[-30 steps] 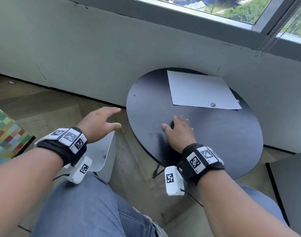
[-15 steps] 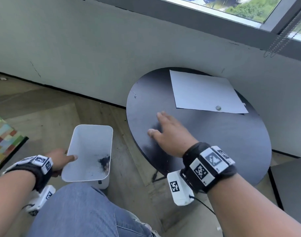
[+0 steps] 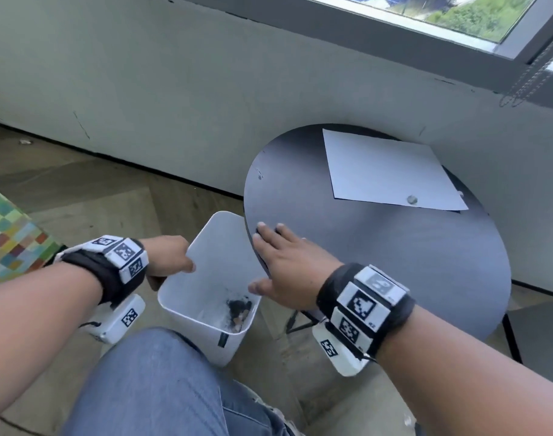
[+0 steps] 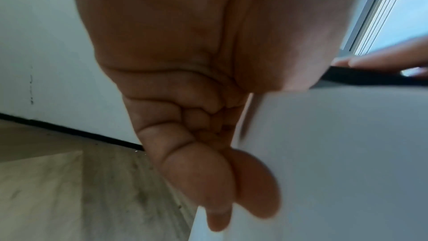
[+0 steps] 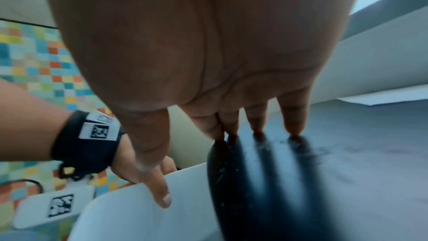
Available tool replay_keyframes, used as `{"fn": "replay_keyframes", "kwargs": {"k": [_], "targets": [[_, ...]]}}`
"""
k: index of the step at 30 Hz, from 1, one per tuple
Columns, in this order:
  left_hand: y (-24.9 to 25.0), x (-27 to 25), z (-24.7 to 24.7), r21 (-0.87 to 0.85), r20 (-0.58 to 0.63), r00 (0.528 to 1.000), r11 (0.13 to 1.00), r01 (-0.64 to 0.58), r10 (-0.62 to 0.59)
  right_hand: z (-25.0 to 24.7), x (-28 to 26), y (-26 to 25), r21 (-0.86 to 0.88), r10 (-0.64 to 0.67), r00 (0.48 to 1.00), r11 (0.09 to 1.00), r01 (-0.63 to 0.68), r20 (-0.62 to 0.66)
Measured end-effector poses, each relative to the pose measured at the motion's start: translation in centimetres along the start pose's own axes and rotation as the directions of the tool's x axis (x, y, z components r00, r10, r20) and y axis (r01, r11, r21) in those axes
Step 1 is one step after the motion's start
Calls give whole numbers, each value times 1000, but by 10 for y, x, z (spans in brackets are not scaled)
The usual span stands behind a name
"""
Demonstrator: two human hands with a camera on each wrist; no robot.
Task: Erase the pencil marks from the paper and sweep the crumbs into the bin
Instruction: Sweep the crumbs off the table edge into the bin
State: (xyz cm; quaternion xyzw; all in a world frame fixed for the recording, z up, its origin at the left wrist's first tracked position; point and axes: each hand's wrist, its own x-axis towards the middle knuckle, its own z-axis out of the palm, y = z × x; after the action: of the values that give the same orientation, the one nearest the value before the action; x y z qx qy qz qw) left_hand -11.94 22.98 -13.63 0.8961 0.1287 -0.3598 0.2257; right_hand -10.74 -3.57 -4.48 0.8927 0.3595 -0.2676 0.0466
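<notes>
A white bin [image 3: 206, 265] is held up against the left edge of the round black table [image 3: 410, 262]. My left hand [image 3: 168, 261] grips the bin's left rim, thumb inside and fingers curled outside [image 4: 208, 171]. Dark crumbs [image 3: 239, 311] lie in the bin's bottom corner. My right hand [image 3: 284, 262] lies flat with straight fingers at the table's left edge, fingertips [image 5: 294, 131] touching the top and thumb over the bin [image 5: 143, 217]. A white sheet of paper [image 3: 388, 171] lies at the table's far side, with a small grey eraser lump [image 3: 412, 199] near its front edge.
A grey wall [image 3: 174, 89] with a window above runs behind the table. A multicoloured checkered mat [image 3: 8, 234] lies at the left on the wooden floor. My jeans-clad leg [image 3: 162, 391] is below the bin. Another dark surface [image 3: 542, 338] sits at the right.
My left hand went down to the bin, took its rim and lifted it up against the table edge. My right hand slid leftward across the table to that edge.
</notes>
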Motion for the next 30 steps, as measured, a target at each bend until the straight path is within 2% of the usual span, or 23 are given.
{"fn": "replay_keyframes", "kwargs": {"k": [2,3,4,6,8,9,11,15,16,18,20,21,22,23,24,26,28,30], "targets": [[10,-9,-1,-63,32,999,998,-22,24,6,-27,16,91,-28,999,995,31,-39],[17,-15,0,-103,46,999,994,-23,27,10,-42,28,180,4,995,984,15,-103],[23,-20,2,-139,63,998,990,-21,30,17,-58,41,272,87,979,962,-33,-187],[32,-27,7,-178,85,996,984,-5,21,36,-82,64,420,335,898,886,-197,-285],[41,-37,11,-193,104,995,981,13,7,62,-94,67,450,508,838,807,-382,-199],[44,-41,13,-192,111,994,981,21,1,74,-95,62,413,538,830,795,-444,-144],[51,-47,17,-190,117,993,981,35,-13,90,-87,43,361,545,831,802,-477,-113],[62,-56,25,-178,109,994,983,35,-15,93,-56,-15,348,455,868,861,-372,-198],[64,-57,28,-177,107,994,984,35,-16,93,-51,-33,346,400,887,886,-310,-230],[66,-59,31,-186,103,995,982,37,-18,93,-48,-64,378,220,932,920,-100,-289],[68,-62,32,-201,99,995,978,48,-28,87,-54,-77,550,78,946,827,114,-314],[67,-63,32,-205,92,995,977,54,-36,81,-57,-71,620,84,929,766,170,-359],[66,-64,32,-207,86,995,977,59,-42,76,-59,-58,649,152,895,740,179,-419],[65,-65,32,-209,82,996,976,63,-46,73,-59,-41,659,257,851,741,130,-457],[64,-66,32,-213,84,995,975,68,-51,70,-57,-20,674,377,813,739,24,-443],[63,-68,32,-223,86,994,972,79,-61,66,-53,17,676,587,758,683,-276,-284],[64,-69,31,-232,86,994,969,83,-65,69,-47,31,578,668,726,661,-479,-163],[64,-70,31,-236,86,994,968,85,-67,73,-39,21,490,650,745,703,-516,-148]]}}
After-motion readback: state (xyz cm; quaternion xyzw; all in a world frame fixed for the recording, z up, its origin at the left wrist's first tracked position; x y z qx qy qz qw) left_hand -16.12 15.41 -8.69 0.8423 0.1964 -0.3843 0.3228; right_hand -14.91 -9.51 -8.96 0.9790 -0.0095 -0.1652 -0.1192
